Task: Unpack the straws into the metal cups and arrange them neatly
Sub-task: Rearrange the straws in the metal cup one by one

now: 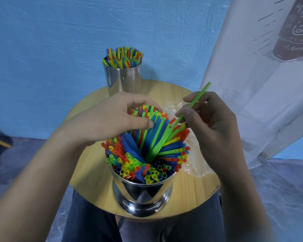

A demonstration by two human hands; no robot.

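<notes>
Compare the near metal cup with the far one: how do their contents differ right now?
The load in the far cup stands bunched and roughly upright; the one in the near cup fans outward, much of it leaning. No hand touches the far cup, while the left hand grips a bundle in the near cup and the right hand pinches a single green straw angled toward it. Both are shiny metal, packed with mixed-colour straws, on the round wooden table.

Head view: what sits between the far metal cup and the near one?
In the head view, the left hand gripping a bundle of straws fills the gap between far cup and near cup.
</notes>
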